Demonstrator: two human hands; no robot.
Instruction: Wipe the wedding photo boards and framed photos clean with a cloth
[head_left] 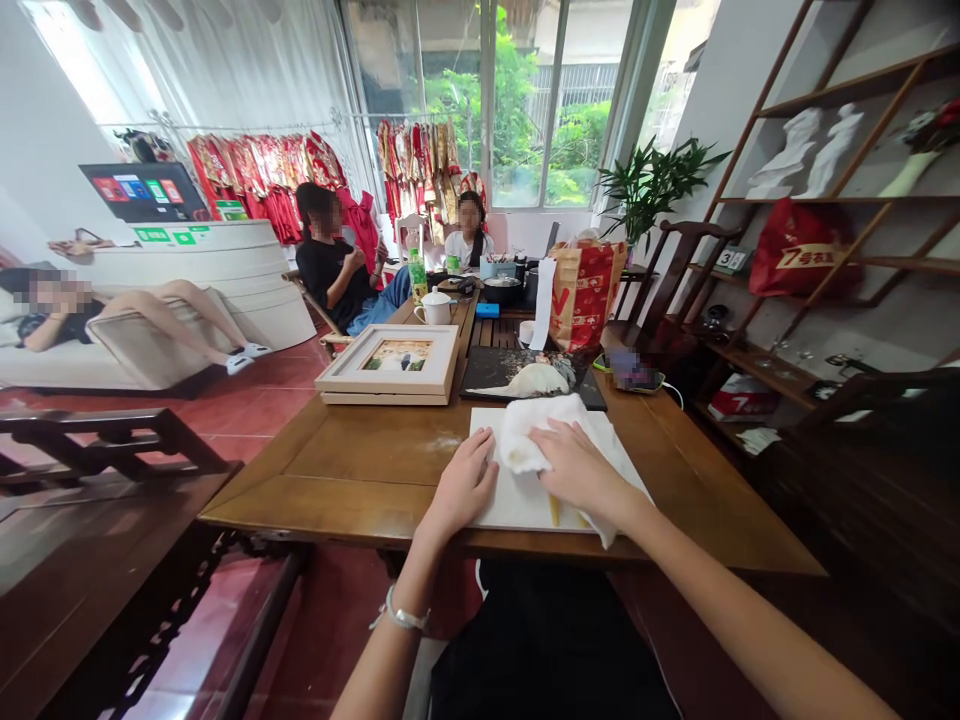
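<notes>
A flat white board (pixel 504 508) lies near the front edge of the wooden table. My right hand (pixel 574 462) is closed over a folded white cloth (pixel 517 440) and presses it on the board; a loose end of the cloth hangs by the wrist. Fairly straight fingers of my left hand (pixel 466 475) lie along the board's left edge, holding nothing. Below my right hand, yellowish strips show on the board, partly covered. Just behind it, a dark patterned panel (pixel 484 372) carries a pale, curved shape.
White picture frames (pixel 330 382) are stacked at the left; a lidded white mug (pixel 435 307) stands behind them. At the right are a red paper bag (pixel 589 295) and a phone (pixel 636 372) with a cable. Two people sit beyond the table, and another lies on a sofa.
</notes>
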